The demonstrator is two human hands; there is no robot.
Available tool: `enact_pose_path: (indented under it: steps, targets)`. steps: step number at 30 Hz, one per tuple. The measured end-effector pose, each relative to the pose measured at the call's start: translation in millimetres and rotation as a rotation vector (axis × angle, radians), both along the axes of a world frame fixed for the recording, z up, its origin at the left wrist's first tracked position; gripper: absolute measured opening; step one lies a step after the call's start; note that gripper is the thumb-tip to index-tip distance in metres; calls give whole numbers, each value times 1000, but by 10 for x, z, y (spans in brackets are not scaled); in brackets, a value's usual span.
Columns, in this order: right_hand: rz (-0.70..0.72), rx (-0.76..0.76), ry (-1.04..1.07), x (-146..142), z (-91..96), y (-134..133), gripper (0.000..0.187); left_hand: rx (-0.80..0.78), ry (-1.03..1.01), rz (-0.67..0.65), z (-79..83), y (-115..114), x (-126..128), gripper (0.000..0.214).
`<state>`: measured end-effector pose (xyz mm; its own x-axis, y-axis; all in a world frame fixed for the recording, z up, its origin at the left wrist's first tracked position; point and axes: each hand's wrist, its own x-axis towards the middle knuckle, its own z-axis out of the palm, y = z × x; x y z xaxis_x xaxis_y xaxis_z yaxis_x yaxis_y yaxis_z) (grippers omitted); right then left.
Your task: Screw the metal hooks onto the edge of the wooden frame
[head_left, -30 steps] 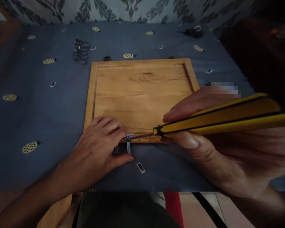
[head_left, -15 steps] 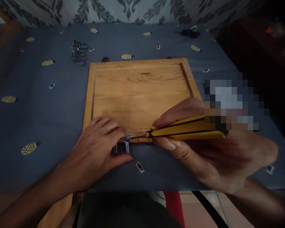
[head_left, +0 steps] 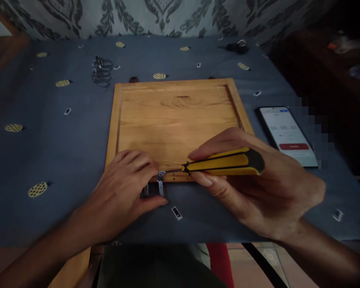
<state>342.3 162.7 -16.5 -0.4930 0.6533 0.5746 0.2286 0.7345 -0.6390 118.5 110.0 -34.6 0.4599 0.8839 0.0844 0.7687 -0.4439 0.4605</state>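
Observation:
A wooden panel (head_left: 177, 116) with a raised frame lies flat on the table. At its near edge sits a small silver metal hook (head_left: 161, 182), with an arm jutting out past the wood. My left hand (head_left: 124, 186) is curled around the hook, fingers pressing on the panel and thumb below the arm; part of the hook is hidden under the fingers. In my right hand (head_left: 252, 192), closed around its handle, is a yellow-and-black screwdriver (head_left: 222, 163). Its thin shaft points left, and the tip meets the hook's plate. Small dark holes show in the panel edge beside it.
Several similar metal hooks (head_left: 102, 72) lie in a row at the back left. A phone (head_left: 286, 136) with a lit screen rests right of the panel. Dark keys or a fob (head_left: 237, 47) lie at the back right. A patterned blue cloth (head_left: 63, 160) covers the table.
My right hand and the screwdriver handle have shifted left, and the handle has turned in the grip. My left hand stays on the hook. The view has tilted slightly.

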Motion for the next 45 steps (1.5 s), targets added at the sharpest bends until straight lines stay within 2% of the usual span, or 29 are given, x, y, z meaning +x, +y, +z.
enact_pose_path:
  steps: [3,7,11,15,19,24,28,31,39,41,45]
  targets:
    - [-12,23,2,-4,-5,1,15,14,4,3,-3,5,-7,35]
    - [17,-15,-93,-11,-3,-2,5,33,3,11,-22,8,-14,33]
    - [-93,-28,26,-31,-24,-11,1,62,4,1,-43,16,-16,34]
    - [-23,-39,-26,-35,-32,-33,5,50,40,4,-41,30,-14,31]
    - [-194,-56,124,-20,-12,-92,9,62,59,12,-28,47,-15,28]
    - [-176,49,-71,55,5,-177,19,73,85,3,-31,80,-36,27]
    - [-246,36,32,165,38,-338,25,81,82,8,-51,112,-62,28]
    - [-216,-59,-27,242,8,-521,27,74,75,14,-66,142,-75,30]
    - [-225,-131,88,239,-344,-881,21,52,36,31,-137,211,-108,28]
    - [-192,-141,91,230,-360,-979,20,41,25,30,-159,223,-119,27]
    - [-79,-199,63,263,-276,-1195,20,26,7,14,-192,249,-141,26]
